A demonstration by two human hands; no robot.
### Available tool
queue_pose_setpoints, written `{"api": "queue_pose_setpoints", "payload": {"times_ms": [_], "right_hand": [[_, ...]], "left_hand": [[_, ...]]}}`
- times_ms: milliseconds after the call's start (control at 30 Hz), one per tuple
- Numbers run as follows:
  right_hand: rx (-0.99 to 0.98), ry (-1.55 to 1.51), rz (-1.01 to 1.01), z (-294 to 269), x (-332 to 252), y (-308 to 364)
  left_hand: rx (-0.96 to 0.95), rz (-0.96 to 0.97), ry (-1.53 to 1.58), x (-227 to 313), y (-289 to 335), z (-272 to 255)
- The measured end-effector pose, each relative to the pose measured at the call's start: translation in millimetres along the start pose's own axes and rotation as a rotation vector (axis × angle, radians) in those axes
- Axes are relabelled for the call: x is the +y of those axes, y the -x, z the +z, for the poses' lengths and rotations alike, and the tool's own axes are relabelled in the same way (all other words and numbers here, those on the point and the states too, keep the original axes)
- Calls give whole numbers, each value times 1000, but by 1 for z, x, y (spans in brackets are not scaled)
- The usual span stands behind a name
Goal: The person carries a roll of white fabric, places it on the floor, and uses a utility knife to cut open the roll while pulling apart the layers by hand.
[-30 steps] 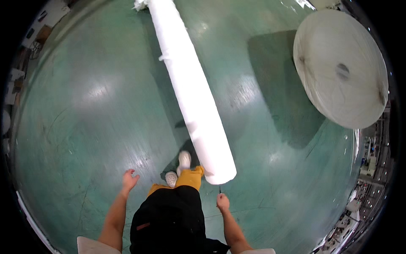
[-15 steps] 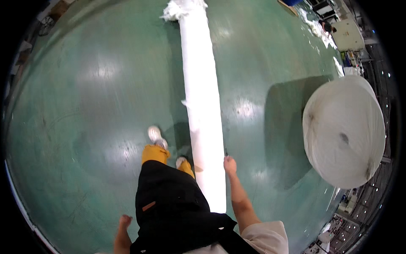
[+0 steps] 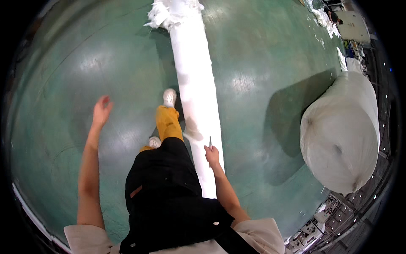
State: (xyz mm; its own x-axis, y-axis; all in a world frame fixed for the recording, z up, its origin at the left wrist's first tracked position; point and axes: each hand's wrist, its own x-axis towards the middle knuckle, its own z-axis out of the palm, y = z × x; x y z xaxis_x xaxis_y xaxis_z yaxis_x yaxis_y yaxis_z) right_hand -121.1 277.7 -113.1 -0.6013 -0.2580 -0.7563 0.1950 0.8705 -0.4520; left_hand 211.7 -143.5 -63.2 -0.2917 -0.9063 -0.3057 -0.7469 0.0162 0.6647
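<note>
A long white roll (image 3: 193, 72) of soft sheet material lies on the floor, running away from me just right of my legs. My right hand (image 3: 212, 155) is closed around a slim grey tool (image 3: 210, 141), shaped like a utility knife, and is above the near part of the roll. The tool points away from me. Out to the left, over bare floor, my left hand (image 3: 102, 111) is held up with its fingers loosely bent and apart, holding nothing. Ragged white fluff (image 3: 167, 13) spills from the roll's far end.
A large bale (image 3: 338, 135) wrapped in pale plastic stands to the right. At the far right a person (image 3: 334, 17) is beside a white pile (image 3: 323, 19). Green floor (image 3: 249, 114) stretches on both sides of the roll.
My left hand has swung up and forward from low beside my body. My right hand has shifted left, from the roll's right edge to above it. My feet have stepped forward along the roll.
</note>
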Motion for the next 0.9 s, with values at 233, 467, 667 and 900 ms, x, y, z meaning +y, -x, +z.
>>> {"api": "queue_pose_setpoints", "payload": {"times_ms": [233, 467, 667, 900], "right_hand": [[-24, 377, 123, -61, -55, -140], [26, 119, -101, -34, -265, -354], [30, 160, -60, 50, -431, -488], [235, 164, -358, 159, -498, -611]], "left_hand": [[-220, 150, -157, 84, -167, 128], [-453, 250, -266, 100, -283, 243], [-332, 544, -356, 124, -491, 332], [148, 1002, -445, 171, -624, 411]]}}
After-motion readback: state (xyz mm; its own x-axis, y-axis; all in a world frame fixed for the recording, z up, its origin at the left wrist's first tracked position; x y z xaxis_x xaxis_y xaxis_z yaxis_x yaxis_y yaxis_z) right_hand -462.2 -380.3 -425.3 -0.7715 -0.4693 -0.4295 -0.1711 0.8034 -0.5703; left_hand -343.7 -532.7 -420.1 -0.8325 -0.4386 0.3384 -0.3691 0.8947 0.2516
